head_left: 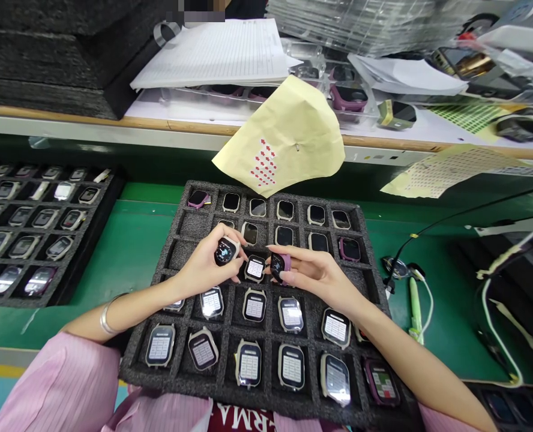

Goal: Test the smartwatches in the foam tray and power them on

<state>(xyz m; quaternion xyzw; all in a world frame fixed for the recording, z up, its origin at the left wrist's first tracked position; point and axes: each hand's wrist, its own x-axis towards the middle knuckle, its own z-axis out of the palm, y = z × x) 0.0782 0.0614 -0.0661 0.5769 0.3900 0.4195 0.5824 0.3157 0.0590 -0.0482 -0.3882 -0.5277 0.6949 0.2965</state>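
Observation:
My left hand (212, 258) is closed round a silver smartwatch case (225, 251) whose dark screen shows a watch face. In my right hand (311, 273) is a purple smartwatch case (279, 266), its screen lit and turned to the left. Both are held above a black foam tray (266, 396) divided into compartments. Between my hands, a silver watch case (254, 268) with a white list on its screen lies in its compartment. Nearer rows hold several watch cases with lit white screens, while the far rows' screens are dark. My hands hide part of the middle rows.
Another foam tray (59, 288) of watches stands at the left. A shelf edge (167, 125) runs across the back, with a yellow paper sheet (293, 132) hanging over the tray. Stacked black foam (45, 66) is at the upper left. Cables (487, 300) and a green pen-like object (414, 306) are at the right.

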